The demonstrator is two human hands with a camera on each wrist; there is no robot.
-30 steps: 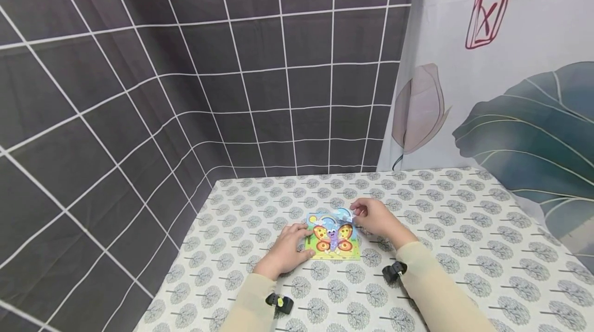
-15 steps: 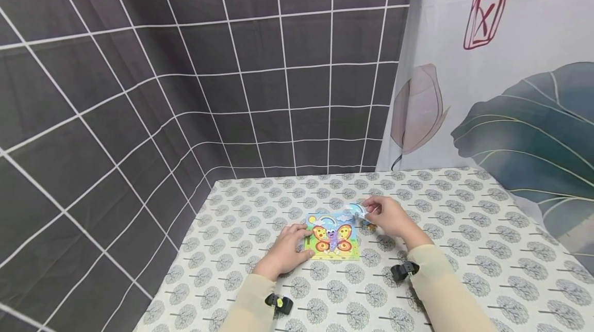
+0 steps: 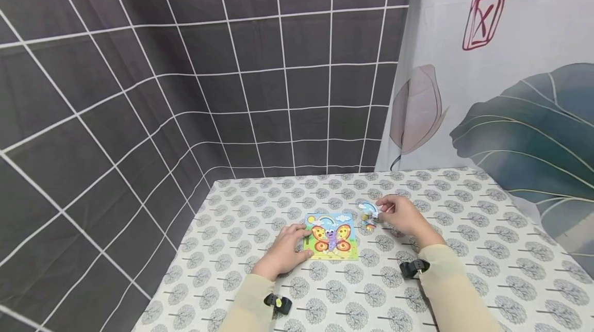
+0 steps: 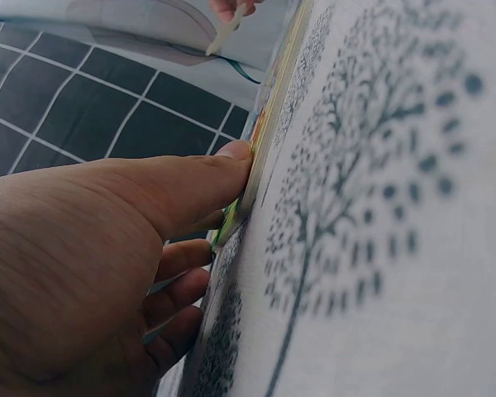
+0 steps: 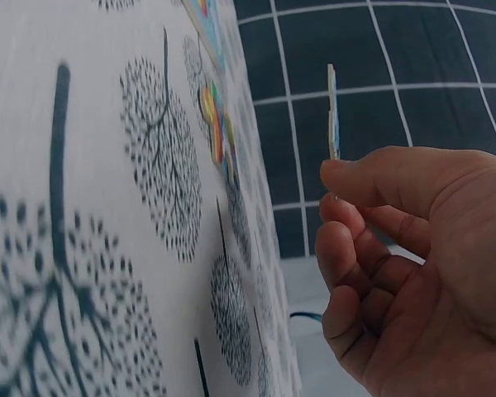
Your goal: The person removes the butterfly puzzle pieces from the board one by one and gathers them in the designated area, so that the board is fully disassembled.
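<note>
A square butterfly puzzle board (image 3: 331,236) lies flat on the patterned tabletop. My left hand (image 3: 286,250) holds the board by its left side, the thumb by the near corner and the fingertips along the left edge. The left wrist view shows the thumb (image 4: 207,182) against the board's edge (image 4: 256,165). To the right of the board, my right hand (image 3: 402,214) pinches a thin blue puzzle piece (image 3: 368,208) with a rainbow on it, raised off the cloth. Edge-on, that piece (image 5: 334,112) stands upright between thumb and forefinger in the right wrist view.
Small colourful puzzle pieces (image 3: 368,222) lie on the cloth just right of the board, partly overlapped by the held piece in the head view. A dark gridded curtain (image 3: 278,89) hangs behind and left, and a white floral curtain (image 3: 510,89) at the right.
My right hand has moved rightward with the rainbow piece, away from over the board's upper right corner, uncovering it and the small pieces beside it. The left hand stays at the board.
</note>
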